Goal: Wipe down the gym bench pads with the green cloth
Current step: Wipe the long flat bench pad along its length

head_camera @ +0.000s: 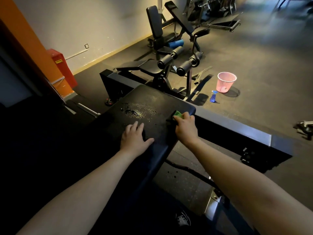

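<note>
A black bench pad (152,100) fills the middle of the view, with a wet patch of droplets (137,111) glistening near its centre. My right hand (185,127) grips a folded green cloth (178,114) against the pad's right edge, close to the far corner. Most of the cloth is hidden under my fingers. My left hand (135,138) rests flat on the pad, fingers spread, just below the wet patch.
A blue spray bottle (213,96) and a pink mesh bin (226,82) stand on the floor to the right. More black padded machines (169,60) stand behind the bench. A dark steel beam (237,129) runs off to the right. An orange pillar (33,41) rises at left.
</note>
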